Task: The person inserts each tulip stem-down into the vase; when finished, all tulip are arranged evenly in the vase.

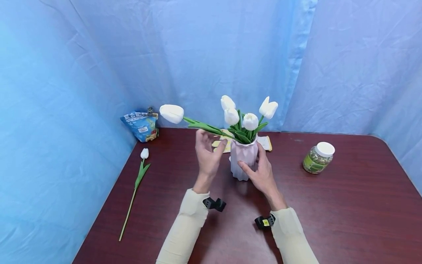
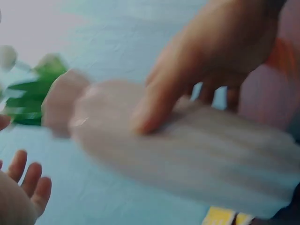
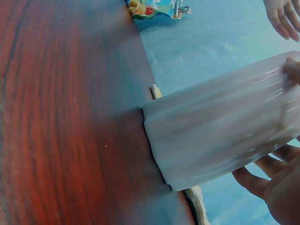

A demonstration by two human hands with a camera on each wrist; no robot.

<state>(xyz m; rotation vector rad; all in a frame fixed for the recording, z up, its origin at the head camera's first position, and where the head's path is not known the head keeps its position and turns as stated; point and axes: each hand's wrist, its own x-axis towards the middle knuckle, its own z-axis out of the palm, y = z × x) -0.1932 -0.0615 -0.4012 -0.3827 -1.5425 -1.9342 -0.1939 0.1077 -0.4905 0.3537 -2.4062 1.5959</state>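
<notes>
A pale fluted vase (image 1: pixel 243 159) stands on the table, holding several white tulips (image 1: pixel 250 122) with green leaves. My right hand (image 1: pixel 262 172) grips its side, thumb in front and fingers around the far side; the right wrist view also shows this hand (image 3: pixel 283 190) against the vase (image 3: pixel 220 122). One tulip (image 1: pixel 172 113) leans far out to the left over the rim. Just beneath its stem is my left hand (image 1: pixel 208 156), fingers apart and loosely bent. In the blurred left wrist view, the left hand (image 2: pixel 28 194) holds nothing.
A single tulip (image 1: pixel 141 174) lies at the table's left side. Behind it a blue bag (image 1: pixel 141 126) with a clip stands by the back left corner. White and yellow gloves (image 1: pixel 265 143) lie behind the vase. A white-lidded jar (image 1: pixel 318 157) stands to the right.
</notes>
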